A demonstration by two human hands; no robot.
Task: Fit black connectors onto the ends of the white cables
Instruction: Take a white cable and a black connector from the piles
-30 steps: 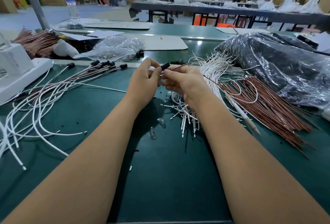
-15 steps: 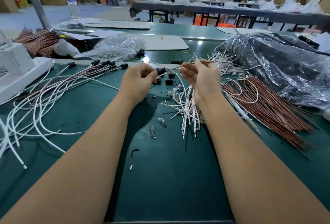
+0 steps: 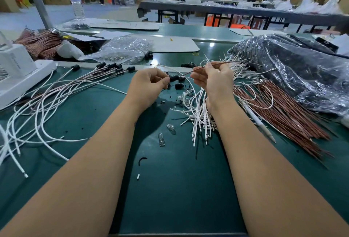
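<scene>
My left hand [image 3: 149, 85] pinches a black connector [image 3: 174, 78] between thumb and fingertips, just above the green mat. My right hand [image 3: 213, 81] pinches a thin brown wire [image 3: 226, 63] that runs from the connector up to the right. A white cable [image 3: 188, 83] also curves away from the connector. Loose black connectors [image 3: 179, 85] lie on the mat between my hands. A bundle of bare white cables [image 3: 200, 121] lies under my right wrist. Several cables with fitted black connectors [image 3: 113, 66] fan out at the left.
Brown wires [image 3: 283, 112] and a white pen [image 3: 255, 117] lie at the right, beside a black plastic-wrapped heap [image 3: 292, 70]. Small glass bulbs [image 3: 161, 139] sit mid-mat. A white machine [image 3: 17, 70] stands far left; a clear bag [image 3: 124, 49] and a water bottle [image 3: 76, 2] sit behind.
My hands, close together a second ago, have drawn apart. The right hand has slid rightward along the brown wire while the left keeps the connector.
</scene>
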